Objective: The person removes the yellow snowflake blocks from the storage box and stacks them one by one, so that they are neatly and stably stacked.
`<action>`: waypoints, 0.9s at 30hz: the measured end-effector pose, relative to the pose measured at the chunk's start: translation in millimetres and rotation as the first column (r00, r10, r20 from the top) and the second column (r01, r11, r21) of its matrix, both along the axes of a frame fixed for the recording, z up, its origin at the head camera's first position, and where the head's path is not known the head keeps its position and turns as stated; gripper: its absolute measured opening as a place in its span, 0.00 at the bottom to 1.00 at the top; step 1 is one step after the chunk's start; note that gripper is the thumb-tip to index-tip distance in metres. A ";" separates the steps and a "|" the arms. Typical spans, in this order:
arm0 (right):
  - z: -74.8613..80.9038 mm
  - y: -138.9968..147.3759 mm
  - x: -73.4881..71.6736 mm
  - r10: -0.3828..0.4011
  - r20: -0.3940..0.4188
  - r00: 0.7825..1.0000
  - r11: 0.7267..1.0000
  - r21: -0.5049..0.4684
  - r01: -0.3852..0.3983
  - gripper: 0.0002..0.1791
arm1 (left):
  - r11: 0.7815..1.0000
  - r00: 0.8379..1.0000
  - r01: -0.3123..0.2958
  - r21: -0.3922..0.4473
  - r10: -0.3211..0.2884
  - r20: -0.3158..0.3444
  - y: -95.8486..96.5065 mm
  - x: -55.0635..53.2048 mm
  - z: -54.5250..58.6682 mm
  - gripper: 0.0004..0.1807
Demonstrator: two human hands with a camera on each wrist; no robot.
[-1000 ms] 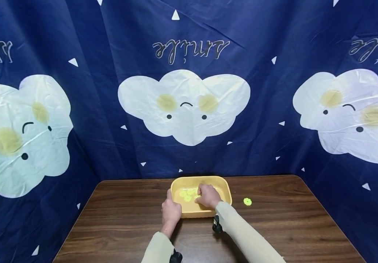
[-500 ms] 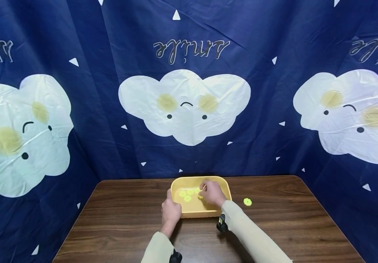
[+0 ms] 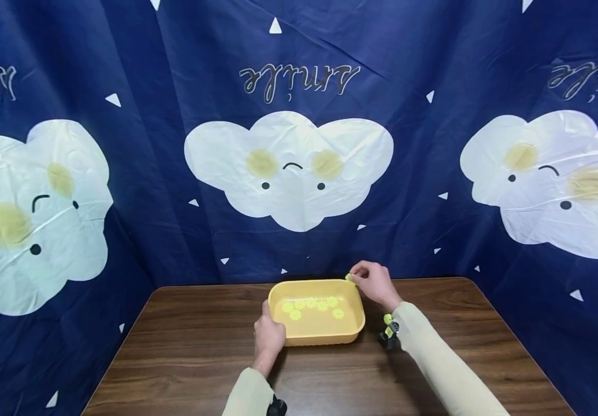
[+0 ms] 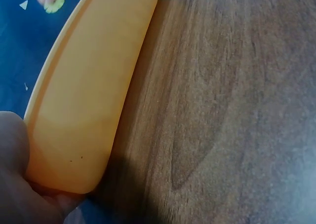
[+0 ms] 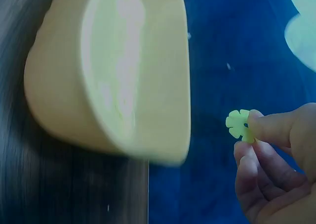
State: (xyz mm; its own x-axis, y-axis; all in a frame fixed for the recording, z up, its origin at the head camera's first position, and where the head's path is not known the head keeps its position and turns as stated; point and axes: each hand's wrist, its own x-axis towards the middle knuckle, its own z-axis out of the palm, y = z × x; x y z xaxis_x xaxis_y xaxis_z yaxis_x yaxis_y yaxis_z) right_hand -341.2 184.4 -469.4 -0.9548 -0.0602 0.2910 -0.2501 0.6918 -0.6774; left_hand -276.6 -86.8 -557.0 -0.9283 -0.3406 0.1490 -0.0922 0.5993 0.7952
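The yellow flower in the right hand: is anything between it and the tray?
Nothing visible: the right hand pinches the yellow flower near the tray, with only blue curtain showing in the gap.

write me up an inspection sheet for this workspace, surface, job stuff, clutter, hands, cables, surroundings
Surface: brown wood-grain table, with the tray on it.
Job's things: several yellow-green flowers lie in the tray; one loose flower is on the table to its right, close to the right wrist in the head view.
Clutter: nothing seen.
Hands: left hand grips the tray's left end; right hand pinches another flower outside the tray, by its far right corner.
Cables: nothing seen.
Surroundings: dark blue curtain behind and on both sides, printed with white clouds.
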 end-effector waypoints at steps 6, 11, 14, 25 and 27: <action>-7.1 38.5 3.4 -0.013 -0.012 1.000 0.999 0.049 0.014 0.04 | 1.000 1.000 -0.007 -0.003 0.007 0.015 -0.6 1.4 -1.4 0.39; -17.1 64.6 4.9 -0.031 0.015 0.999 0.997 0.070 0.030 0.03 | 1.000 1.000 -0.008 -0.007 0.008 0.002 0.0 0.3 -2.5 0.39; -23.7 76.9 7.3 -0.043 0.047 0.998 0.995 0.093 0.038 0.03 | 1.000 1.000 -0.007 -0.006 0.007 -0.005 0.7 -0.9 -2.8 0.38; -51.1 99.2 21.7 -0.085 0.189 0.978 0.992 0.105 0.066 0.05 | 1.000 1.000 -0.006 -0.006 0.006 -0.001 0.5 -1.0 -1.2 0.38; -55.8 99.7 23.8 -0.085 0.218 0.972 0.994 0.086 0.067 0.05 | 1.000 1.000 -0.004 -0.001 0.004 -0.001 0.5 -0.7 -0.9 0.38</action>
State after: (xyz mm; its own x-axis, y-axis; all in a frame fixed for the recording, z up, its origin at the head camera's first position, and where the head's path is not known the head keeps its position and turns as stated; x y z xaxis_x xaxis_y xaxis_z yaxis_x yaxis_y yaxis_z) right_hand -317.4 284.1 -525.2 -0.9976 0.0010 0.0692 -0.0445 0.7557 -0.6534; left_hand -277.2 -86.3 -557.9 -0.9267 -0.3446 0.1501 -0.0942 0.5995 0.7948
